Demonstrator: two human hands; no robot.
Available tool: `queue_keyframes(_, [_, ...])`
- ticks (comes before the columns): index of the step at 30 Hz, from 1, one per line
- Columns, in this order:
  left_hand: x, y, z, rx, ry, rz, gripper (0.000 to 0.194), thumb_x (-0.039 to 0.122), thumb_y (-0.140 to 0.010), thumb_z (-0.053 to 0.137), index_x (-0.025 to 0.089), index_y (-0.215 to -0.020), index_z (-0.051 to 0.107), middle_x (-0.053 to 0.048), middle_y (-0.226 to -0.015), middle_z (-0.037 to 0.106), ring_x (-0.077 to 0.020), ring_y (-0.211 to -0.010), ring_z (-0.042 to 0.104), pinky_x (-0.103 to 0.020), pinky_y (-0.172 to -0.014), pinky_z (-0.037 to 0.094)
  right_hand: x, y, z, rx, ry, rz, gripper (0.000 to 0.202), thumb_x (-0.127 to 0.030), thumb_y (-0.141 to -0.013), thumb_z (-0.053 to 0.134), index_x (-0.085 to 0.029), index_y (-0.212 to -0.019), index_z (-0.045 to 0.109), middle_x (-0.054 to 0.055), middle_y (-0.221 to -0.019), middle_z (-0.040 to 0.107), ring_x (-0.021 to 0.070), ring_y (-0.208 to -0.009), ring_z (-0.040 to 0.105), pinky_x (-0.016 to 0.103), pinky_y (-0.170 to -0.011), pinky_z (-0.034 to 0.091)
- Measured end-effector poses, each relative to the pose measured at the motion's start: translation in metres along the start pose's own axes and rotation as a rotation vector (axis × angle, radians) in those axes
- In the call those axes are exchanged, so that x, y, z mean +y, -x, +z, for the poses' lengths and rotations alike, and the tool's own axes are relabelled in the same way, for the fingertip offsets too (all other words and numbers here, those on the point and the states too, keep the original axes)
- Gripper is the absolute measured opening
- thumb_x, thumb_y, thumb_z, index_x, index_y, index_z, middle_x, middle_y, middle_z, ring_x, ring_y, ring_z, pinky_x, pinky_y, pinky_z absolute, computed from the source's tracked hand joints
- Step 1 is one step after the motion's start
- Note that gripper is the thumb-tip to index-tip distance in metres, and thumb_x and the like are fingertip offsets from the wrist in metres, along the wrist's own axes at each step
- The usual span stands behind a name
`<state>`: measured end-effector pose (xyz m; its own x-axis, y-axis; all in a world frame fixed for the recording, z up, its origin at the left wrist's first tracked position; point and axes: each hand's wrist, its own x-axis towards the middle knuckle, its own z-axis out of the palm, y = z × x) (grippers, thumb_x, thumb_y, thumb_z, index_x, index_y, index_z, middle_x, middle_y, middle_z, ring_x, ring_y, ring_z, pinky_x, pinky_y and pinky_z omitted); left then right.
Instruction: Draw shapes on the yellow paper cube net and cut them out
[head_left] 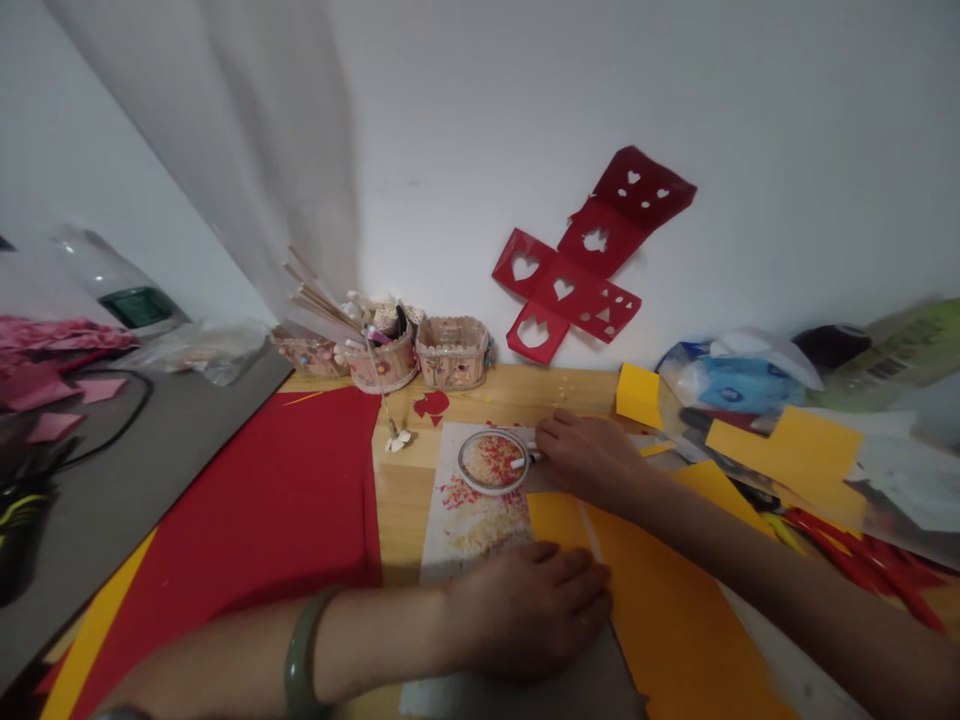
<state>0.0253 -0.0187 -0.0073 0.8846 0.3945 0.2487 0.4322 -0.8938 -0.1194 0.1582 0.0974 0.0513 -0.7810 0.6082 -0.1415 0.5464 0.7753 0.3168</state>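
Note:
My left hand [536, 610], with a green bangle on its wrist, lies palm down with outstretched fingers across the patterned sheet [480, 530] and the edge of an orange-yellow card [667, 600]. Farther away, my right hand [589, 455] has its fingers curled together beside a round, pale-rimmed disc [493, 462]. Red and yellowish specks show inside that rim. A small white-tipped stick [517, 463] lies over the disc's right side, pointing toward my right fingers. What those fingers grip, if anything, is hidden.
Red sheets [285, 500] cover the table's left side. Small decorated baskets [454, 352] stand along the wall, one holding sticks. A red cross-shaped cutout [570, 285] leans there. Yellow scraps [795, 450], red-handled scissors [840, 550] and plastic packets [739, 375] crowd the right.

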Motion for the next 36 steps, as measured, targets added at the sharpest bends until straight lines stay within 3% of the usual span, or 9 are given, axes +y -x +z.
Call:
queue_keyframes(8, [0.0,0.0,-0.002,-0.002,-0.005,-0.007,0.031,0.021,-0.099,0.042,0.011,-0.124,0.057,-0.013,-0.135,0.054,-0.0215,-0.119,0.053,-0.03,-0.088,0.045,0.0,-0.002,0.001,-0.04,0.018,0.037,0.028,-0.031,-0.094,0.059,-0.017,-0.119,0.059,0.008,-0.118,0.063,0.0211,-0.097,0.064,0.041,-0.081,0.055])
queue_keyframes(23, [0.0,0.0,0.001,-0.012,-0.004,-0.017,0.031,0.02,-0.099,0.042,0.012,-0.125,0.056,-0.013,-0.135,0.053,-0.0221,-0.12,0.052,-0.032,-0.088,0.045,0.007,-0.013,0.005,0.063,0.003,-0.14,0.027,-0.029,-0.093,0.06,-0.016,-0.117,0.06,0.008,-0.117,0.063,0.0213,-0.098,0.064,0.042,-0.081,0.055])
queue_keyframes(27, [0.0,0.0,0.0,-0.014,0.006,-0.018,0.031,0.02,-0.099,0.042,0.012,-0.125,0.055,-0.013,-0.136,0.052,-0.0219,-0.12,0.052,-0.031,-0.089,0.044,0.011,-0.008,0.003,0.165,-0.089,-0.156,0.014,-0.014,-0.092,0.058,-0.016,-0.102,0.068,0.008,-0.102,0.07,0.0227,-0.098,0.063,0.035,-0.076,0.053])
queue_keyframes(31, [0.0,0.0,0.001,-0.013,0.03,-0.024,0.032,0.019,-0.1,0.039,0.009,-0.125,0.054,-0.012,-0.136,0.053,-0.0221,-0.119,0.052,-0.032,-0.09,0.044,0.023,0.001,0.0,0.341,-0.239,-0.067,0.025,-0.004,-0.088,0.053,-0.016,-0.102,0.07,0.014,-0.122,0.065,0.026,-0.109,0.059,0.035,-0.08,0.051])
queue_keyframes(33, [0.0,-0.001,0.0,-0.014,0.046,-0.029,0.032,0.019,-0.1,0.037,0.009,-0.126,0.054,-0.012,-0.135,0.054,-0.022,-0.119,0.053,-0.032,-0.09,0.044,0.028,0.008,-0.003,0.453,-0.339,0.045,0.027,-0.006,-0.09,0.049,-0.016,-0.102,0.07,0.015,-0.12,0.065,0.0277,-0.107,0.061,0.038,-0.078,0.05])
queue_keyframes(36, [0.0,-0.001,-0.002,-0.018,0.08,-0.041,0.032,0.017,-0.101,0.035,0.009,-0.126,0.054,-0.012,-0.135,0.054,-0.0221,-0.118,0.053,-0.033,-0.09,0.044,0.03,0.026,-0.01,0.609,-0.545,0.223,0.027,-0.02,-0.094,0.043,-0.015,-0.106,0.067,0.013,-0.098,0.07,0.0228,-0.081,0.066,0.035,-0.066,0.05])
